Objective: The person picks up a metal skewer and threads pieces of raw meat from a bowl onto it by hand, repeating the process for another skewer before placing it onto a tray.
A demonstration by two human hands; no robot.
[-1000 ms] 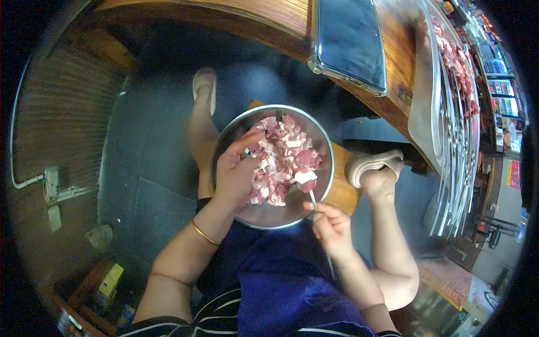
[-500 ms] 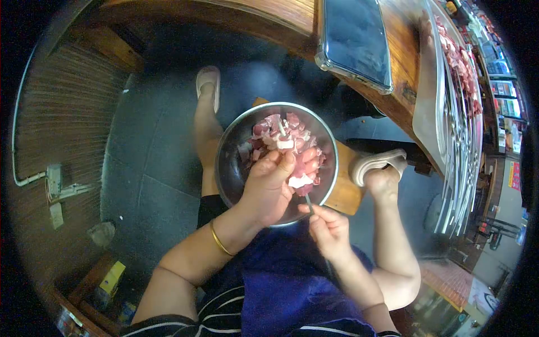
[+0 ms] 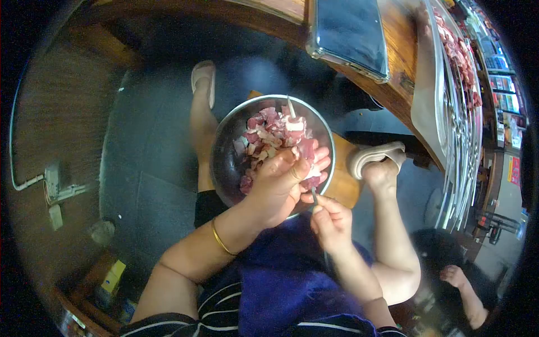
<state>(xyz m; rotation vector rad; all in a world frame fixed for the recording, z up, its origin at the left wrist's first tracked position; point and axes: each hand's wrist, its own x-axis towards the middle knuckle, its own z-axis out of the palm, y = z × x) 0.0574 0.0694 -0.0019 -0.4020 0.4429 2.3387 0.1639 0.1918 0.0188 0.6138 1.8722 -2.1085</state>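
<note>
My right hand point(image 3: 332, 222) grips the lower end of a metal skewer point(image 3: 314, 196) between thumb and fingers. Pieces of raw meat point(image 3: 295, 128) are threaded along it, with pale fatty bits among the red, and its pointed tip sticks out beyond the top piece. Wearing a gold bracelet, my left hand point(image 3: 281, 188) curls around the lower threaded pieces, thumb on one side and fingers behind. Both hands are over the near right part of a steel bowl point(image 3: 223, 163). Loose chunks of cut meat point(image 3: 264, 137) lie in the bowl.
A phone point(image 3: 349, 39) in a clear case lies at the wooden table's edge point(image 3: 400, 62). Beside it, a metal tray point(image 3: 425, 106) carries many loaded meat skewers point(image 3: 457, 53). Below the bowl is a wooden stool point(image 3: 343, 182). Another person's arm point(image 3: 469, 295) shows at lower right.
The skewer's tip has risen clear of the loose meat, and my left fingers have spread somewhat around the threaded pieces. Another person has come into view at lower right.
</note>
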